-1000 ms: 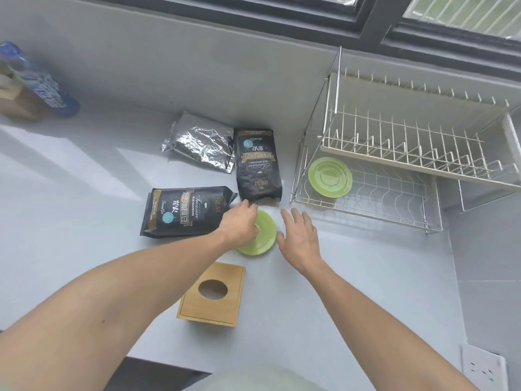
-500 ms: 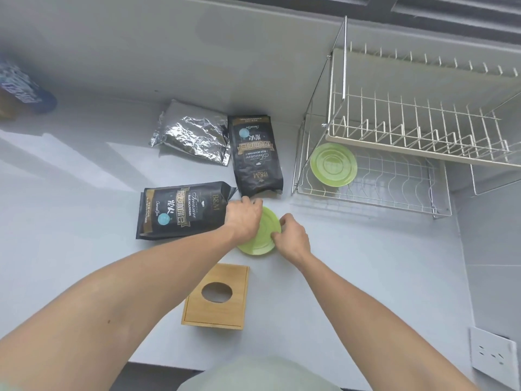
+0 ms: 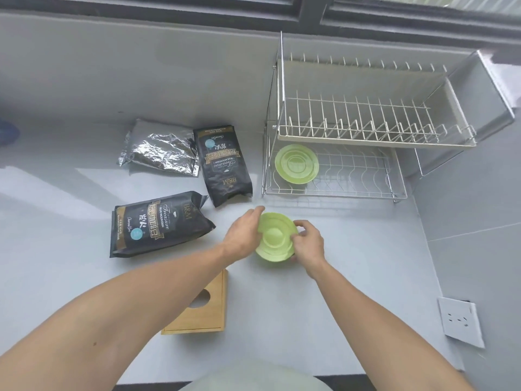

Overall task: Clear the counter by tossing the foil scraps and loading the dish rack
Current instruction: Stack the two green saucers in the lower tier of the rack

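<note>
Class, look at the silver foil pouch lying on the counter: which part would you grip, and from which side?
Pinch the crinkled edge of the foil pouch on its open left side, coming from above. It lies flat, and a black coffee bag crowds its right edge.

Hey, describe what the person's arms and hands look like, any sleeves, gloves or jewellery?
Both arms are bare up to the frame edge: no sleeves show. The left hand and right hand wear no gloves, and no rings, watch or bracelets are visible.
</note>
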